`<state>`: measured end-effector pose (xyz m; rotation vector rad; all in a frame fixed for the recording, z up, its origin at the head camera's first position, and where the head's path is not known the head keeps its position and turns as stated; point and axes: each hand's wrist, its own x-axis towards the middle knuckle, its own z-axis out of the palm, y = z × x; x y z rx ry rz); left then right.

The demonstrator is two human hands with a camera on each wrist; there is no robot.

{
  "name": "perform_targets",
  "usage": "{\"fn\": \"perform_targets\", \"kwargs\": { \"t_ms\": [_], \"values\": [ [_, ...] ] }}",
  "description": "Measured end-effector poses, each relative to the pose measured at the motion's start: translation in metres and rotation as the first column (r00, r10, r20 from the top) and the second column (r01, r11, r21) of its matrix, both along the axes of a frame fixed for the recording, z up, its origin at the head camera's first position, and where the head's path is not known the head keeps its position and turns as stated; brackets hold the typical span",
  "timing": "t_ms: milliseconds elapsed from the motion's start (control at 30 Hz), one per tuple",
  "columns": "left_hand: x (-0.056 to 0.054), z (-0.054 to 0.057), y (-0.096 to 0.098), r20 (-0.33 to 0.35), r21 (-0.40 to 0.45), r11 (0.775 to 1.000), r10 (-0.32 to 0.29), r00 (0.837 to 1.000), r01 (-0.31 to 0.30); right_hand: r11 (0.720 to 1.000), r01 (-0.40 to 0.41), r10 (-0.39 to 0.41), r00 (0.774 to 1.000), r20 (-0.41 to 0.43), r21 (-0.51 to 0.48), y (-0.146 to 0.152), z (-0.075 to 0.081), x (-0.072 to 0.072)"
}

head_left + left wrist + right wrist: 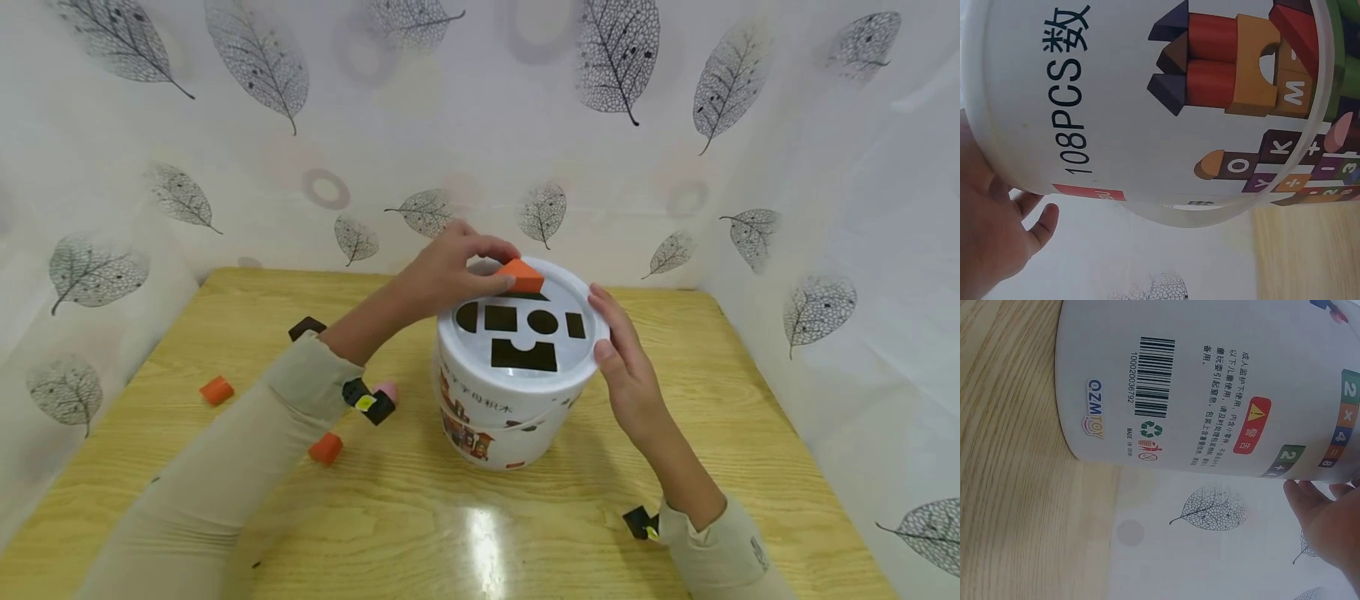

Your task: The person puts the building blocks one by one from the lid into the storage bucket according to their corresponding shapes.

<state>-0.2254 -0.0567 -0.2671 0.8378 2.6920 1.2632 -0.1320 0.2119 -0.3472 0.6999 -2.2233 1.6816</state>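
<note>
Plainly, the critical spot sits just right of centre in the head view, where the left hand [446, 271] pinches an orange triangular block [522, 273] between thumb and fingers above a white round plastic lid [573, 354]. A dark triangular slot [534, 295] peeks out from under the block's near edge; whether any of the block has entered it cannot be told. The lid tops a white printed plastic bucket [495, 392], and at its right edge the right hand [633, 383] holds the rim, thumb and fingers curved along it; how firmly, the pictures do not tell.

The likeliest trouble, I judge, is misalignment: with the block turned a little off the slot's outline, a corner would catch and the block might jam or tip over onto the lid. Letting go too soon could send it sliding off the far side. A hard push against a caught corner might shift the bucket if the right hand's hold is weak.

Towards the lower left, the left forearm crosses the pale wooden table [390, 517] near two small orange blocks [326, 448] and a pink block [386, 390]; a sweeping sleeve could knock these about.
</note>
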Motion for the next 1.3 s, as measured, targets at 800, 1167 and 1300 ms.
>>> {"fn": "perform_targets", "kwargs": {
  "t_ms": [800,1167,1300],
  "values": [
    [-0.003,0.003,0.007,0.038,-0.009,0.997,-0.077,0.996,0.077,1.000,0.006,-0.006,1.000,-0.002,0.009,0.002,0.002,0.002],
    [-0.001,0.005,0.010,0.055,-0.040,0.995,-0.094,0.994,0.096,1.000,0.000,0.000,1.000,0.003,0.011,0.001,0.002,0.001],
    [0.002,0.004,0.008,0.086,-0.038,0.996,-0.083,0.993,0.087,1.000,0.000,0.000,1.000,0.013,0.018,0.001,0.001,0.001]
  ]
}}
